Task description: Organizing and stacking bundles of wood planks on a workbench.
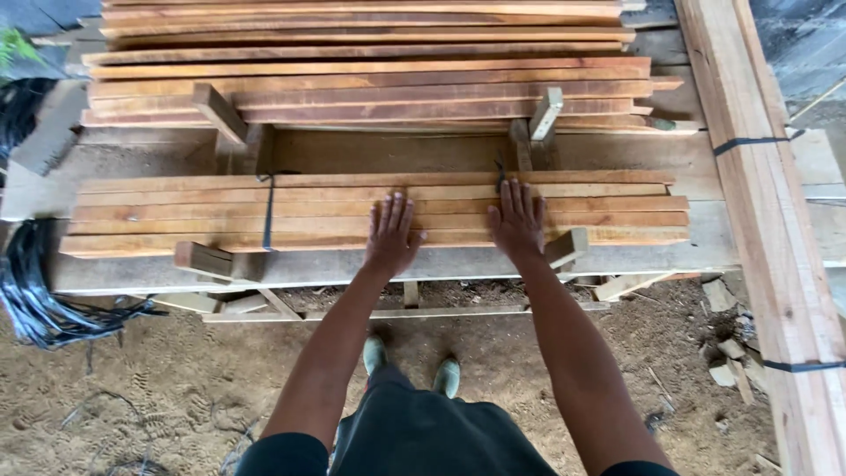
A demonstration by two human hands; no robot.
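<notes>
floor [176,388]: sandy dirt with footprints and wood scraps
left: black straps [35,291] heaped on the ground
right: long pale beam [775,229], black-banded
light: soft daylight

Head view, steeply down, near planks [379,216]

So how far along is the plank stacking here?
Done: a large stack of planks sits at the back, on spacer blocks. In hand: left hand and right hand lie flat, palms down, on the near row of planks. Left: that near row is only a layer or two high; a strap crosses it.
</notes>
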